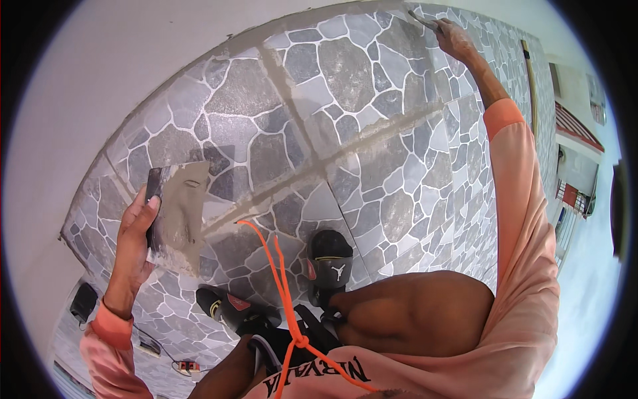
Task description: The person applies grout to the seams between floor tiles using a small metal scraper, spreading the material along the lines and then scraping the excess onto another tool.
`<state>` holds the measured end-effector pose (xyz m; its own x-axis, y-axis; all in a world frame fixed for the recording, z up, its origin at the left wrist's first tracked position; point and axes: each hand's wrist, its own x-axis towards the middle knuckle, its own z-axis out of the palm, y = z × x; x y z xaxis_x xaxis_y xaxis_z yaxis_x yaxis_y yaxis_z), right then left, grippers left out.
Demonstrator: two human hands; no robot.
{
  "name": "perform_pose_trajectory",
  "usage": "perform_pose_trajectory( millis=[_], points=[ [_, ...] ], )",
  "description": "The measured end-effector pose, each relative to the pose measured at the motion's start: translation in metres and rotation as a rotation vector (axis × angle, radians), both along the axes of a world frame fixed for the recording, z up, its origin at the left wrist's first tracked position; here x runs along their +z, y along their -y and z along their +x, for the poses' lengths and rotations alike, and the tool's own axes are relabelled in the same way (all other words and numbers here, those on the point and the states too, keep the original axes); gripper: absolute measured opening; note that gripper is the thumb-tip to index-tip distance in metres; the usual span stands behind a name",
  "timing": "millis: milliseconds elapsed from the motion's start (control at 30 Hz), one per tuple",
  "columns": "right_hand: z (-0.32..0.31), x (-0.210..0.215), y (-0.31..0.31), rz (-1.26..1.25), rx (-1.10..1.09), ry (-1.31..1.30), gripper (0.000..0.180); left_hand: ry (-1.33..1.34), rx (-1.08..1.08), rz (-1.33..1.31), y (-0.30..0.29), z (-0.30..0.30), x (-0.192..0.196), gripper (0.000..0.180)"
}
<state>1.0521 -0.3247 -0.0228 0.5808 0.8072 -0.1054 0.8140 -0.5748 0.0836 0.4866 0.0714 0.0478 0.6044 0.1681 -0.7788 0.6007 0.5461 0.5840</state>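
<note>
Along the far edge of the floor, up against the pale wall (133,66), the right hand (457,41) has its fingers closed round a slim spatula (426,23), working where the stone-patterned tiles (349,76) end. A low blade angle, small dabs and even pressure look like the right recipe here, packing the seam (292,23) full and sparing the tile faces; any smears are probably best wiped while soft. The blade pokes out ahead of those fingers, up and to the left, though at this bent, distant rim it's hard to say whether its tip touches. And down on the left, well apart, the left hand (133,233) grips a board (154,178) by its dark edge, thumb pressed on it, the grey paste (183,216) spread just right of the fingers.
</note>
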Motion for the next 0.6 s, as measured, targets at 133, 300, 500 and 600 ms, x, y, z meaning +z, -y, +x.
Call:
perform_pose_trajectory(
  millis=[133, 300, 500, 600],
  points=[
    [0.057, -0.025, -0.02, -0.034, 0.072, 0.12, 0.034, -0.006, 0.037, -0.019, 0.002, -0.008, 0.003, 0.046],
    [0.058, -0.046, -0.038, -0.089, 0.143, 0.045, 0.035, -0.086, 0.096, 0.013, 0.0, -0.027, 0.0, 0.047],
    [0.045, -0.04, -0.035, -0.097, 0.194, -0.023, 0.036, -0.08, 0.089, 0.013, -0.002, -0.018, -0.009, 0.047],
    [0.031, -0.034, -0.012, -0.113, 0.194, -0.035, 0.037, -0.029, 0.052, -0.024, 0.0, -0.002, -0.012, 0.046]
  ],
)
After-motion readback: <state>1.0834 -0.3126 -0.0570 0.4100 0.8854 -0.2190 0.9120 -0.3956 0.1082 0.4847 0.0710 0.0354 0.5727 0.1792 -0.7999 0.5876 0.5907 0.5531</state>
